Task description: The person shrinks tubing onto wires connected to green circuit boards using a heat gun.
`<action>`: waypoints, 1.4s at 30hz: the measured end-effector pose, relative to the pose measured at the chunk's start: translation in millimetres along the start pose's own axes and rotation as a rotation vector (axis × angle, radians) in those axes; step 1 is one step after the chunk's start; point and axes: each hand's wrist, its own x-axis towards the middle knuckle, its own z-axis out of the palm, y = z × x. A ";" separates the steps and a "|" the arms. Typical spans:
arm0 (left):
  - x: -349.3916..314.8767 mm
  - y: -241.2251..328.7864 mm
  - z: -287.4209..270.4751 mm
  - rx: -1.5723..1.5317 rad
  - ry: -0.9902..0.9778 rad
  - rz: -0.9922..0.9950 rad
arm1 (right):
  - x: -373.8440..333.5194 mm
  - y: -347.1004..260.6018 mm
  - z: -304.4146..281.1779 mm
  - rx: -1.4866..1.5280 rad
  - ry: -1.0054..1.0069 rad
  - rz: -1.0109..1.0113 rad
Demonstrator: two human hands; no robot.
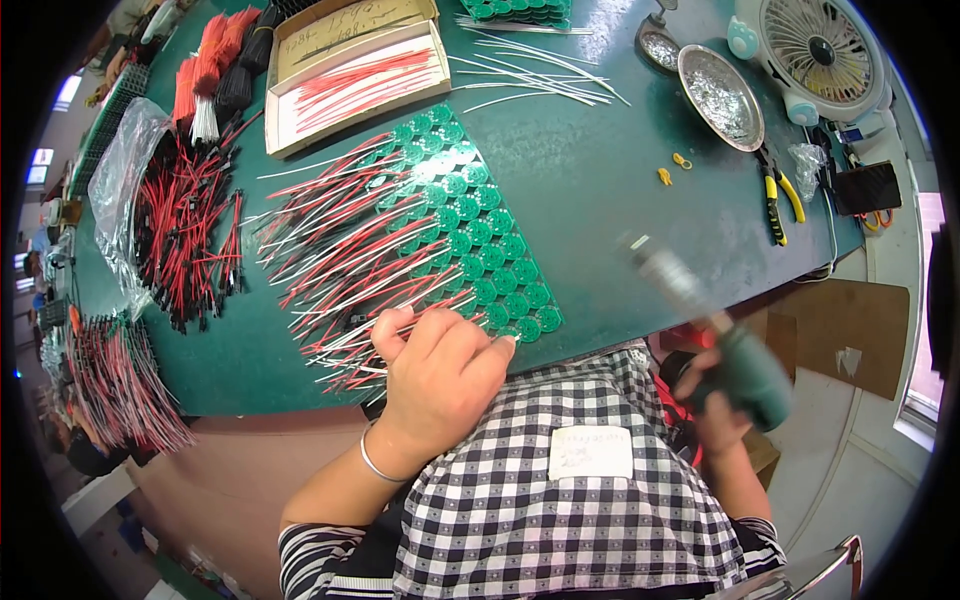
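A green panel of small round circuit boards (490,257) lies on the table in front of me. Red and white wires (345,235) fan out leftward from it in rows. My left hand (435,375) is closed over the wires at the panel's near edge, its thumb tip against that edge. Its fingers hide what lies under them. To the right, off the table's front edge, my right hand (715,405) grips a gun-shaped tool (755,380) with a green body and a metal barrel. The tool is smeared by motion, and its barrel points up and left over the table.
Behind the panel stands an open cardboard box (440,65) of red wires, with loose white wires (545,75) beside it. Black-and-red leads (190,225) are heaped at left. At right are a metal dish (722,100), yellow-handled pliers (772,205), yellow bits (665,177) and a fan (820,50).
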 end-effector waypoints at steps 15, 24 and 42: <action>-1.7 1.4 2.9 -0.003 0.015 -0.014 | 102.8 -30.9 -19.9 -0.252 0.618 -0.417; -1.7 0.8 2.0 -0.008 0.007 -0.014 | 0.7 -12.1 11.2 -0.073 -0.161 0.090; 10.2 -12.1 -2.5 -0.017 0.035 -0.058 | 22.5 -15.8 29.6 -0.440 -0.337 -0.273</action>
